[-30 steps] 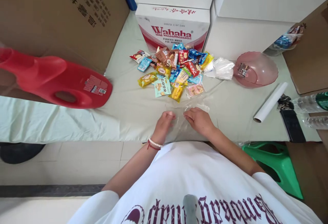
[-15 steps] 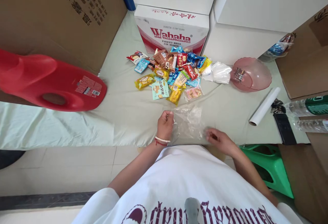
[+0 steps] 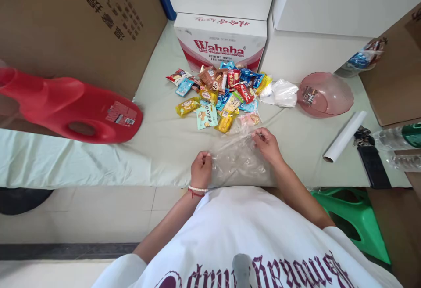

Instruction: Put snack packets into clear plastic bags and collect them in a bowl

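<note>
A clear plastic bag (image 3: 240, 160) lies spread on the cloth-covered table, close against my shirt. My left hand (image 3: 201, 168) pinches its left edge, fingers closed. At its upper right, my right hand (image 3: 266, 144) has thumb and fingers pressed together on the bag's edge. Just beyond the bag is a heap of small wrapped snacks (image 3: 226, 88) in yellow, blue, red and brown packets. A mint-green packet (image 3: 207, 117) and a pink one (image 3: 250, 119) lie at the near side of the heap.
Behind the snacks stands a Wahaha water carton (image 3: 223, 44). To the right are folded white plastic bags (image 3: 284, 92), a pink bowl (image 3: 338, 95) with one brown packet inside, a white roll (image 3: 345, 136) and a black phone (image 3: 374, 167). A red jug (image 3: 98, 108) lies left; a green stool (image 3: 365, 226) stands below.
My right hand has moved up and left onto the bag's upper edge. My left hand has shifted slightly left and down, and the bag is spread wider. The view has shifted a little.
</note>
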A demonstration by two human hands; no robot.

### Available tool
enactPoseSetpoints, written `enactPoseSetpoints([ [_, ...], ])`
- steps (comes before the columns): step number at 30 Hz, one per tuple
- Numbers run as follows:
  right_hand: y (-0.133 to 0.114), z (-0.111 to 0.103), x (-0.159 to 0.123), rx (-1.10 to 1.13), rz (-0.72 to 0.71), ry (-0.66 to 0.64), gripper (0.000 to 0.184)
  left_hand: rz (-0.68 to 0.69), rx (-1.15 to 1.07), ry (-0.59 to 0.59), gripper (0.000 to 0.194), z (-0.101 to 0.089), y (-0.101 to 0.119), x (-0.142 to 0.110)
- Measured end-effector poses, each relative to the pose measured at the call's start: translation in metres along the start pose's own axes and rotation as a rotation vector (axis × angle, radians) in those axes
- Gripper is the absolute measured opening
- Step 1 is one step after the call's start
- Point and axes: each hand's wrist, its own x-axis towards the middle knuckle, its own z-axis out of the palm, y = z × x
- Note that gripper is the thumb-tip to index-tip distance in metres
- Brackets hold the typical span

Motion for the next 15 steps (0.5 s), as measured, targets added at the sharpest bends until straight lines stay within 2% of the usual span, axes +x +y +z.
enactPoseSetpoints([
  [1, -0.001, 0.002, 0.001, 0.03, 0.001, -0.022, 0.035, 0.03, 0.072, 0.028, 0.02, -0.007, -0.004, -0.002],
  [3, -0.004, 0.005, 0.0, 0.052, -0.006, -0.093, 0.034, 0.184, 0.207, 0.089, 0.034, -0.017, -0.003, -0.005],
  [5, -0.007, 0.008, -0.002, 0.021, -0.046, -0.162, 0.033, 0.359, 0.279, 0.123, 0.054, -0.02, 0.01, -0.004],
  [7, -0.012, 0.009, -0.005, -0.044, -0.119, -0.225, 0.032, 0.415, 0.253, 0.071, 0.067, -0.013, 0.028, 0.006],
  [9, -0.017, 0.008, -0.007, -0.103, -0.212, -0.278, 0.03, 0.337, 0.152, -0.076, 0.077, -0.001, 0.044, 0.024],
  [10, -0.019, 0.006, -0.008, -0.125, -0.251, -0.302, 0.03, 0.27, 0.086, -0.189, 0.078, 0.007, 0.049, 0.034],
  [13, -0.021, -0.006, -0.01, -0.125, -0.244, -0.321, 0.032, 0.086, -0.128, -0.579, 0.06, 0.027, 0.054, 0.059],
  [14, -0.02, -0.011, -0.011, -0.107, -0.193, -0.299, 0.035, 0.054, -0.19, -0.635, 0.052, 0.031, 0.053, 0.064],
  [15, -0.018, -0.016, -0.012, -0.089, -0.132, -0.26, 0.037, 0.038, -0.249, -0.63, 0.047, 0.035, 0.051, 0.067],
])
